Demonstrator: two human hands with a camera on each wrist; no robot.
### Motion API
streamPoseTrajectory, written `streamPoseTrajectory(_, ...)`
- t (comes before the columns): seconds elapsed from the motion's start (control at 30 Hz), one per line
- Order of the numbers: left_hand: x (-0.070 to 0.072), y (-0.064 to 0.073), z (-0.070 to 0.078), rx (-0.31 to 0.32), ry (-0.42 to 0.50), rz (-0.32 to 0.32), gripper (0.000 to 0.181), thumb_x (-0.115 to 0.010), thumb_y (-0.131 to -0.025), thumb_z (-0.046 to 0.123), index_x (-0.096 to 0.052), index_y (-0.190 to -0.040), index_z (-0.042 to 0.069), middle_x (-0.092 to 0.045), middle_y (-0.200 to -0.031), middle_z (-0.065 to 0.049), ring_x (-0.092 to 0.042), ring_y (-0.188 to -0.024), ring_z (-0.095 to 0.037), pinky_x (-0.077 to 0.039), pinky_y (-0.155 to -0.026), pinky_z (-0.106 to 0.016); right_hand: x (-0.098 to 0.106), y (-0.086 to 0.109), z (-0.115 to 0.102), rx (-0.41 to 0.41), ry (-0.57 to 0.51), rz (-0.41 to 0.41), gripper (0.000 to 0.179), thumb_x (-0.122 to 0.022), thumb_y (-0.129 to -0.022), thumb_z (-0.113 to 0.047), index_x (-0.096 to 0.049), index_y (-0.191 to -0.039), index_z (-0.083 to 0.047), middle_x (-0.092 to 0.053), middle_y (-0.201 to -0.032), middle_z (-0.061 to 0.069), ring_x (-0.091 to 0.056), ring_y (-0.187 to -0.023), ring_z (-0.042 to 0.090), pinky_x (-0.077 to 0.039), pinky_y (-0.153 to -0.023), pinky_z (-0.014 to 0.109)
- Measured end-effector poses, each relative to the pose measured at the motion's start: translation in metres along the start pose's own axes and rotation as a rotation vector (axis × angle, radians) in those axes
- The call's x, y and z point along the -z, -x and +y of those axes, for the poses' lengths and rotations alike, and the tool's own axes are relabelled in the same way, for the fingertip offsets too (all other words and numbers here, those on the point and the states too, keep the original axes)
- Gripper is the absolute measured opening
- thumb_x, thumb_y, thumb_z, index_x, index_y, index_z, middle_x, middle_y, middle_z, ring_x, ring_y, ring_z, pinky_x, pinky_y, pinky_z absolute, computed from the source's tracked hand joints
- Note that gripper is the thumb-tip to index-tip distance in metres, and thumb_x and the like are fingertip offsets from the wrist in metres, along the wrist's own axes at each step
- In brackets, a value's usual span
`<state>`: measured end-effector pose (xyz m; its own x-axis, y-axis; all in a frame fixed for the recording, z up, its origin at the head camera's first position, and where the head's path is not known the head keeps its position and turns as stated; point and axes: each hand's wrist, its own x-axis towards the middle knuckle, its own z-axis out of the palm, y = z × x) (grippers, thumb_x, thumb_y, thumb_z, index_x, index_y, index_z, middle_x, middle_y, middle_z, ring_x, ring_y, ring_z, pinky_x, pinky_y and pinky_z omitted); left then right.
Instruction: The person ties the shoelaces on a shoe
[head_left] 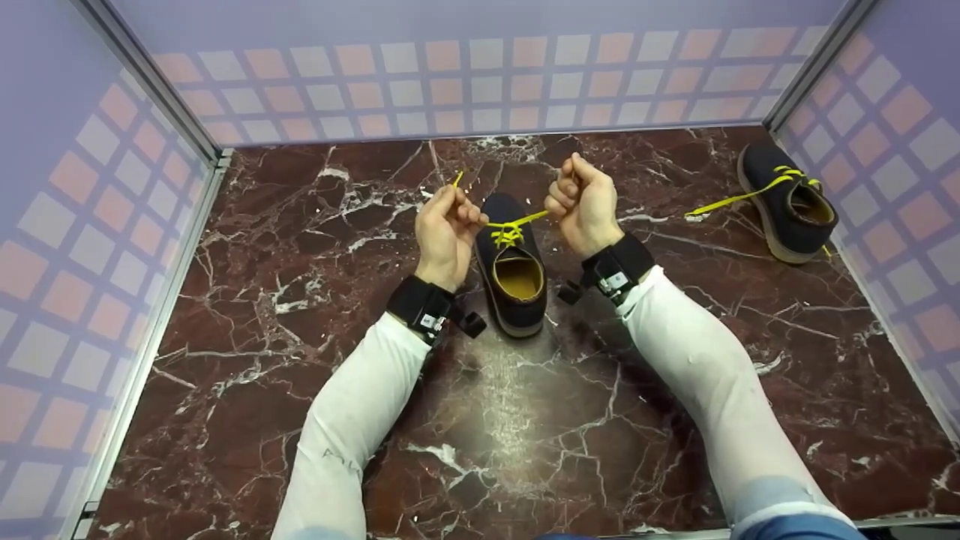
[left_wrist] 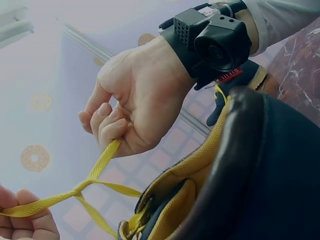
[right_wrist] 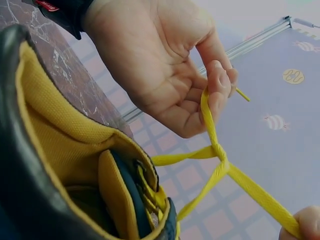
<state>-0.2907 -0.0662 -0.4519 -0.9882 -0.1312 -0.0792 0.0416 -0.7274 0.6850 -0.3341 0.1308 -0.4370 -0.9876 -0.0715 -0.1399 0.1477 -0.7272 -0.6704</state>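
Note:
A dark shoe (head_left: pixel 491 289) with a yellow lining stands on the floor between my hands, toe pointing away. Its yellow shoelace (head_left: pixel 534 219) is stretched taut above the tongue, the two ends crossed in a twist (right_wrist: pixel 220 159). My left hand (head_left: pixel 444 232) pinches one end between thumb and fingers, and a short lace tip (right_wrist: pixel 243 95) pokes out past them. On the other side, my right hand (head_left: pixel 586 202) grips the opposite end in curled fingers. Both hands are raised beside the shoe's front.
A matching dark shoe (head_left: pixel 772 206) stands at the far right near the side wall, its yellow lace (head_left: pixel 724 204) trailing left. Checkered lilac panels (head_left: pixel 480 82) enclose the marbled surface (head_left: pixel 300 300) at the back and both sides.

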Motion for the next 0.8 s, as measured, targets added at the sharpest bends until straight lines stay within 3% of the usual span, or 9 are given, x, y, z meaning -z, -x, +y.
streamPoseTrajectory(0.8,0.016,0.001,0.004,0.026,0.012,0.035,0.04,-0.039,-0.119,0.012,-0.058,-0.084,0.011,-0.052,-0.066,0.003,-0.054,-0.063,-0.012,-0.055,-0.066,-0.027,0.019,0.0,-0.003,-0.01,0.004,0.026,0.05,-0.039,-0.121,-0.023,-0.06,-0.076,-0.013,-0.04,-0.055,-0.008,-0.03,-0.047,0.006,-0.027,-0.048,0.021)
